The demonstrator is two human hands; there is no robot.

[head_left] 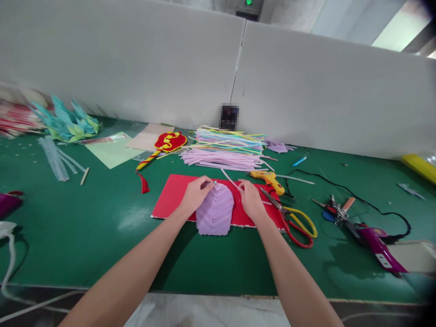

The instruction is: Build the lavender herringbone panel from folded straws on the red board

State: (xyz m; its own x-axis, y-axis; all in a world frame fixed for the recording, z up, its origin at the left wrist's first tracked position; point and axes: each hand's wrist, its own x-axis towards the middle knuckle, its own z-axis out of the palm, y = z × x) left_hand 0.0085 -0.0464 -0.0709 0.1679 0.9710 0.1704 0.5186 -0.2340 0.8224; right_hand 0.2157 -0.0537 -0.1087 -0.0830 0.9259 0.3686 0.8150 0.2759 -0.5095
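A lilac panel of pipe cleaners (215, 211), laid in slanting rows that meet along a middle line, lies on a red board (175, 193) and overhangs its front edge. My left hand (197, 194) is closed at the panel's upper left edge, thumb and finger pinched on it. In my right hand (250, 197) is a single lilac pipe cleaner (229, 177), its free end pointing up and left, just right of the panel. Scissors with red and yellow handles (289, 218) lie partly on the board's right end. Behind them rests a yellow glue gun (269, 179).
Bundled pastel pipe cleaners (221, 159) lie behind the board. A red and yellow fan-shaped piece (170, 141) with a tassel is left of them. Keys (337, 212) and a purple power strip (379, 247) sit right, beside a black cord (347, 188). Turquoise paper-like shapes (66, 120) stand left.
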